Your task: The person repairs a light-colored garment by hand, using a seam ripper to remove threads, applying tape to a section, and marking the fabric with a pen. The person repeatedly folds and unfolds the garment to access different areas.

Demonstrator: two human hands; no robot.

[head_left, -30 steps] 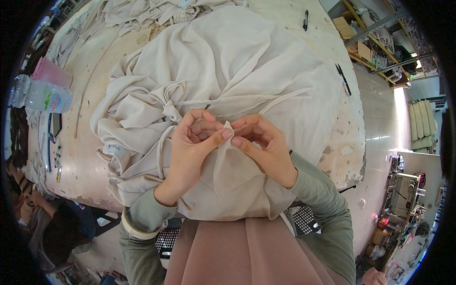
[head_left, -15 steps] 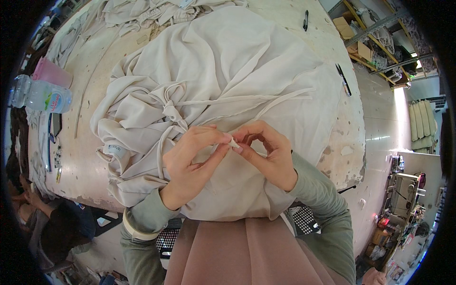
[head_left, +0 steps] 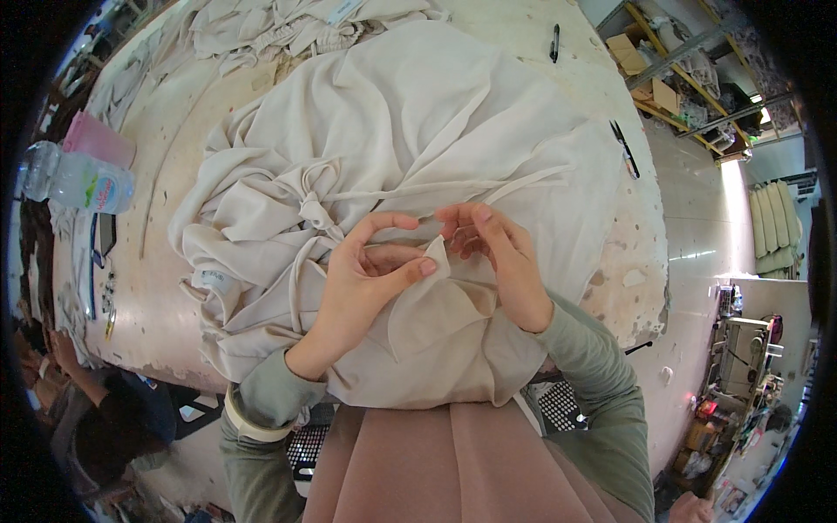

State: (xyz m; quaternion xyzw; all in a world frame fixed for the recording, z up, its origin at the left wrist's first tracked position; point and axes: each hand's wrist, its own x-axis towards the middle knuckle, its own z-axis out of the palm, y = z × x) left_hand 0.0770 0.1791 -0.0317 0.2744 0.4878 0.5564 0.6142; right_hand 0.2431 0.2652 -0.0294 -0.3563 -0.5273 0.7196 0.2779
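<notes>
A large light beige garment [head_left: 418,96] lies in loose folds before me, with narrow fabric ties [head_left: 410,187] and a knotted tie across its middle. My left hand [head_left: 366,270] pinches a raised, pointed fold of its cloth, thumb on the near face, index finger stretched away; its other fingers are partly hidden. Just right of the fold's tip, my right hand [head_left: 506,261] has its fingers apart and loosely bent, with nothing visible in them. A small pale label [head_left: 212,278] shows on the garment's left side.
The worn table [head_left: 161,288] carries a plastic bottle [head_left: 83,179] and pink container [head_left: 100,139] at left, pens [head_left: 625,150] [head_left: 554,44] at right, and more beige cloth [head_left: 261,30] at the back. Another person [head_left: 113,418] is at lower left; shelves [head_left: 680,78] stand right.
Both hands were pinching a small bit of cloth together. My right hand has let go and opened, while the left index finger has lifted and a pointed fold now stands up.
</notes>
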